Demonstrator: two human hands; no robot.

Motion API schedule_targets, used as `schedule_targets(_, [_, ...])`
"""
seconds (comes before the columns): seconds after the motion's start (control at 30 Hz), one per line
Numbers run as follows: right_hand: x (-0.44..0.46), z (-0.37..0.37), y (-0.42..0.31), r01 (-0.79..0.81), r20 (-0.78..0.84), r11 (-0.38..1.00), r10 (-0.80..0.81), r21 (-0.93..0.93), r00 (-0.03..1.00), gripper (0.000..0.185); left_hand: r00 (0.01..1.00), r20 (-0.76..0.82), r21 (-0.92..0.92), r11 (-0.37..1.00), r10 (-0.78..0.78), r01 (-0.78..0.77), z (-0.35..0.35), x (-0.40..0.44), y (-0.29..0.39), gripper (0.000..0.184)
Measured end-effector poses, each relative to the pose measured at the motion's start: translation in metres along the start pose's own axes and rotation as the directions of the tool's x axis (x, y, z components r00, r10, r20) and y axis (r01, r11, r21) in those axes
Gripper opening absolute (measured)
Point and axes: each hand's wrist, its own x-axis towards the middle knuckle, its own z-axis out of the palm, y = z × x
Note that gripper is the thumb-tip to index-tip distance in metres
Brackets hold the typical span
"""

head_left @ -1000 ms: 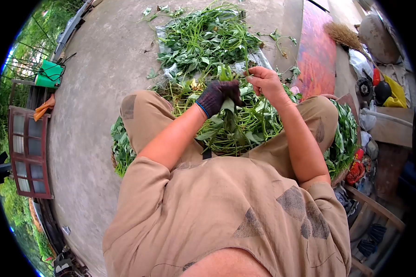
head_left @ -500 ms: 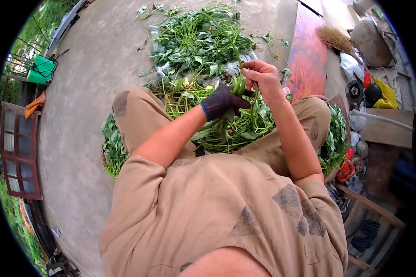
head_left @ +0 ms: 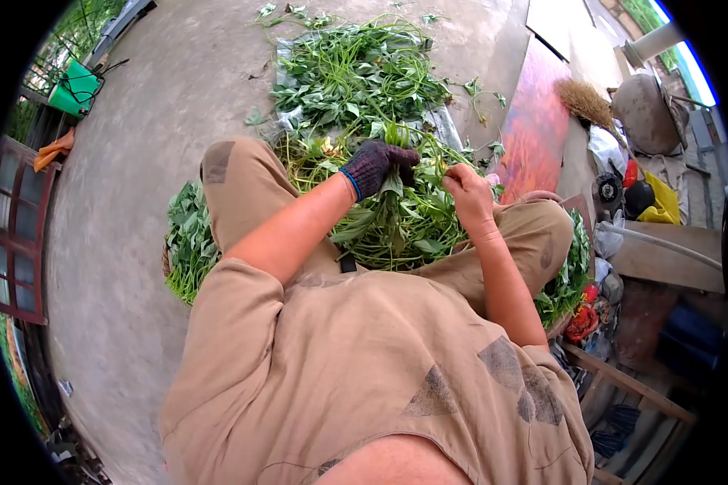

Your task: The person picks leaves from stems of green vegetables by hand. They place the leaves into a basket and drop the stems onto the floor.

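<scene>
My left hand point(head_left: 372, 170) wears a dark purple knit glove with a blue cuff. It is closed round a bunch of leafy green stems point(head_left: 393, 194), their tips above the fist and leaves hanging below. To its right, my bare right hand point(head_left: 469, 196) is pinched at a thin green stem; the part inside the fingers is hidden. Both hands are over a heap of green vines point(head_left: 429, 230) between my knees. Beyond lies a larger pile of leafy vines point(head_left: 356, 73) on a pale plastic sheet point(head_left: 442, 125).
More leafy bunches lie beside my left knee point(head_left: 190, 242) and right knee point(head_left: 570, 267). A reddish board point(head_left: 534, 117) and a straw broom point(head_left: 584, 101) are at the right. A green bucket-like container point(head_left: 75, 87) stands far left on the concrete floor point(head_left: 129, 242).
My right hand has moved down and to the right, away from the gloved hand. The long stem it held up is no longer raised. My left hand has shifted slightly left, still gripping the bunch.
</scene>
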Motion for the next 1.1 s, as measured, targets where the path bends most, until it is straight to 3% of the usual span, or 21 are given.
schedule_targets(0.13, [-0.004,0.001,-0.005,-0.067,0.195,0.995,0.079,-0.069,0.978,0.031,0.999,0.005,-0.136,0.99,-0.035,0.035,-0.002,-0.003,0.011,0.018])
schedule_targets(0.23, [-0.001,0.0,-0.003,0.009,0.03,0.993,-0.006,-0.115,1.0,0.024,0.996,-0.076,-0.01,0.999,-0.04,0.04,-0.003,-0.003,0.013,0.017])
schedule_targets(0.27, [0.003,-0.014,-0.013,0.073,-0.069,0.992,-0.081,-0.105,0.994,0.019,0.992,-0.128,0.127,0.992,0.007,0.01,-0.003,-0.005,0.017,0.016])
schedule_targets(0.3, [0.012,-0.026,-0.015,0.176,-0.17,0.954,-0.22,-0.241,0.961,0.016,0.983,-0.173,0.264,0.964,0.058,-0.011,0.002,-0.01,0.026,0.015])
schedule_targets(0.37, [0.03,-0.066,-0.043,0.315,-0.226,0.878,-0.41,-0.36,0.884,0.017,0.957,-0.231,0.522,0.852,0.175,-0.03,0.015,-0.021,0.045,0.018])
schedule_targets(0.4, [0.035,-0.083,-0.062,0.376,-0.241,0.843,-0.485,-0.384,0.841,0.018,0.95,-0.212,0.44,0.891,0.23,-0.117,0.021,-0.026,0.05,0.023])
schedule_targets(0.53, [0.035,-0.114,-0.123,0.487,-0.128,0.808,-0.55,-0.331,0.825,0.019,0.873,-0.273,0.325,0.893,0.405,-0.313,0.015,-0.014,0.053,0.018])
schedule_targets(0.6, [0.036,-0.096,-0.123,0.461,-0.182,0.838,-0.522,-0.291,0.834,0.02,0.846,-0.34,0.164,0.912,0.411,-0.377,0.013,-0.018,0.064,0.016])
schedule_targets(0.7, [0.037,-0.085,-0.111,0.401,-0.275,0.903,-0.429,-0.155,0.861,0.017,0.684,-0.631,0.041,0.896,0.366,-0.442,-0.094,0.044,0.038,0.013])
schedule_targets(0.77, [0.033,-0.083,-0.1,0.353,-0.351,0.936,-0.335,-0.016,0.874,0.014,0.792,-0.532,-0.108,0.904,0.299,-0.414,-0.09,0.016,0.064,0.012])
schedule_targets(0.8, [0.034,-0.081,-0.091,0.365,-0.325,0.931,-0.343,0.007,0.882,0.011,0.834,-0.439,-0.075,0.911,0.334,-0.404,-0.096,0.028,0.063,0.012])
schedule_targets(0.83, [0.035,-0.075,-0.083,0.336,-0.313,0.941,-0.304,0.051,0.9,0.01,0.89,-0.395,-0.282,0.892,0.228,-0.353,-0.073,0.018,0.068,0.018])
schedule_targets(0.9, [0.038,-0.062,-0.063,0.283,-0.269,0.951,-0.242,0.122,0.932,0.01,0.939,-0.223,-0.108,0.951,0.262,-0.291,-0.06,0.016,0.054,0.017])
schedule_targets(0.93, [0.04,-0.054,-0.054,0.26,-0.268,0.944,-0.201,0.203,0.942,0.01,0.942,-0.179,-0.12,0.944,0.284,-0.307,-0.056,0.021,0.04,0.019])
schedule_targets(1.03, [0.042,-0.039,-0.04,0.135,-0.263,0.896,-0.021,0.423,0.965,0.011,0.957,-0.126,-0.156,0.947,0.262,-0.28,-0.047,0.029,0.017,0.021])
schedule_targets(1.1, [0.042,-0.034,-0.034,0.118,-0.264,0.843,0.029,0.525,0.964,0.011,0.963,-0.217,-0.119,0.975,0.158,-0.187,-0.057,0.028,0.014,0.02])
